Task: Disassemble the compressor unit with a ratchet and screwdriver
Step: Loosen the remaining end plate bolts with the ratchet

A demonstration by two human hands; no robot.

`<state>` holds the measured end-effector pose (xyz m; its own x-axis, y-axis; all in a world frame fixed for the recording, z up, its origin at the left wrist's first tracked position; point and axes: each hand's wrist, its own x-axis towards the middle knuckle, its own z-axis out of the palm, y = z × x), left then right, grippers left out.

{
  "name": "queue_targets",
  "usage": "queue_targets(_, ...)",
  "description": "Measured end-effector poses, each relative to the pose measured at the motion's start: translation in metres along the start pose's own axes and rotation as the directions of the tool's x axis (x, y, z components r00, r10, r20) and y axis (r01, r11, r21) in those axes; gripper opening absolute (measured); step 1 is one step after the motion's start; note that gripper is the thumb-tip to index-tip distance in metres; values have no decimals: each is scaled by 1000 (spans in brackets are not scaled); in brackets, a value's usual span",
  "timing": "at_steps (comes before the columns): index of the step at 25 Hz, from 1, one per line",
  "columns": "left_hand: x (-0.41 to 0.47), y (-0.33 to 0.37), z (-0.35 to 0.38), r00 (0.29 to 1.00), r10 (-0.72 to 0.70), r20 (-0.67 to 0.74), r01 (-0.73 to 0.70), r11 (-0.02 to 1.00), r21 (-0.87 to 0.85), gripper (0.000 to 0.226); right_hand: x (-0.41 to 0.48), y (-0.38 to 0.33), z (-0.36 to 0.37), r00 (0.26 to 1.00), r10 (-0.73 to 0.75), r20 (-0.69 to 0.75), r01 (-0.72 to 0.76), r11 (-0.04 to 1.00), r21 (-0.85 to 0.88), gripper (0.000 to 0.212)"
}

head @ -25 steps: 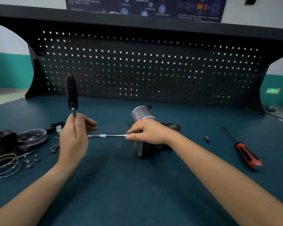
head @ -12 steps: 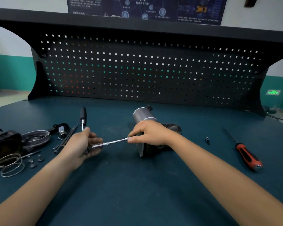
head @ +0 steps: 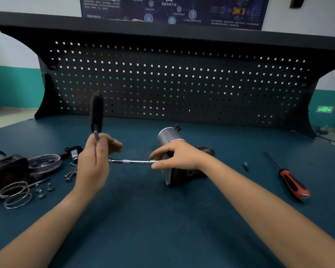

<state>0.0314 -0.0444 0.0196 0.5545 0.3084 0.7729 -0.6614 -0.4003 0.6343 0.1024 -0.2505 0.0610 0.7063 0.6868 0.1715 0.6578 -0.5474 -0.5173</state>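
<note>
The compressor unit, a silver cylinder on a dark body with a metal end plate, lies at the middle of the bench. My left hand grips the ratchet near its head, and the black handle stands upright, blurred. A silver extension bar runs level from the ratchet head to the compressor's end plate. My right hand rests over the compressor and pinches the bar's right end with thumb and fingers. The socket end is hidden under those fingers. A red-and-black screwdriver lies at the right.
Removed parts sit at the left: a black housing, a round metal cover, wire rings and several loose bolts. A small bit lies right of the compressor. The pegboard back panel closes the rear.
The ratchet handle swung down toward the bench half a second ago and is now back upright. The extension bar is level again. My right hand stayed on the bar's end.
</note>
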Motion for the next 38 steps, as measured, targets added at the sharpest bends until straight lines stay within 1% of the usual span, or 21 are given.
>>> queue_targets(2, 4, -4, 5, 922, -384, -52, 380, 922, -74, 28, 1, -1, 2, 1000, -21, -2, 21, 999, -37, 26)
queue_targets(4, 7, -11, 4, 753, -658, 15, 655, 747, -112, 30, 2, -2, 4, 1000, -27, 2, 27, 995, -94, 22)
queue_targets(6, 8, -15, 1, 590, -801, 101, 801, 565, -198, 32, 3, -3, 4, 999, -30, 17, 33, 986, -161, 22)
queue_targets(7, 6, -18, 2, 549, -827, 118, 828, 519, -212, 32, 3, -3, 4, 999, -30, 29, 35, 982, -184, 22)
queue_targets(8, 5, -18, 3, 559, -823, 104, 824, 536, -183, 31, 4, -3, 4, 999, -32, 40, 39, 979, -199, 23)
queue_targets(10, 2, -15, 7, 722, -692, 4, 690, 719, -90, 29, 4, -3, 4, 998, -34, 52, 44, 979, -199, 23)
queue_targets(12, -1, -7, 7, 930, -354, -101, 354, 935, -23, 30, 4, -3, 3, 999, -16, 49, 23, 988, -150, 23)
queue_targets(14, -7, -1, 5, 994, -46, -96, 46, 999, 0, 32, 3, -3, 1, 998, 11, 61, -5, 995, -99, 23)
queue_targets(16, -10, 1, 5, 996, -4, -93, 2, 1000, -18, 30, 3, -3, 1, 997, 17, 73, -9, 994, -106, 22)
queue_targets(18, -9, 0, 7, 979, -149, -136, 144, 988, -49, 31, 2, -2, 1, 999, 11, 54, -5, 995, -104, 24)
queue_targets(20, -5, -1, 10, 922, -354, -158, 348, 935, -61, 32, 1, -1, 2, 1000, -11, 27, 14, 995, -101, 25)
queue_targets(23, 4, -2, 8, 735, -675, -67, 664, 736, -129, 30, 2, -2, 4, 999, -41, 25, 45, 988, -150, 20)
queue_targets(26, 8, -4, 2, 536, -841, 69, 813, 492, -312, 31, 3, -3, 5, 999, -41, 21, 44, 985, -166, 20)
queue_targets(27, 8, -5, 3, 535, -842, 70, 809, 486, -329, 31, 3, -3, 5, 999, -37, 20, 40, 986, -165, 21)
queue_targets(28, 6, -5, 5, 587, -809, 39, 781, 552, -293, 30, 3, -3, 5, 999, -33, 23, 36, 986, -165, 21)
queue_targets(29, 4, -4, 7, 681, -732, -19, 711, 667, -224, 29, 3, -3, 5, 999, -28, 28, 32, 986, -162, 21)
queue_targets(31, 0, 0, 10, 885, -445, -137, 436, 896, -89, 31, 3, -4, 3, 999, -12, 35, 17, 991, -135, 21)
queue_targets(32, -2, 1, 8, 944, -291, -155, 288, 957, -43, 31, 3, -4, 3, 999, -3, 37, 7, 993, -114, 21)
queue_targets(34, -5, 3, 4, 985, -113, -132, 118, 993, 26, 34, 2, -4, 2, 999, 8, 39, -5, 997, -76, 19)
queue_targets(35, -5, 3, 3, 986, -111, -121, 115, 993, 26, 36, 2, -4, 2, 999, 5, 34, -3, 997, -74, 18)
queue_targets(38, 0, 0, 7, 925, -359, -122, 350, 933, -88, 39, 0, -4, 3, 1000, 11, -22, -12, 999, -53, 21)
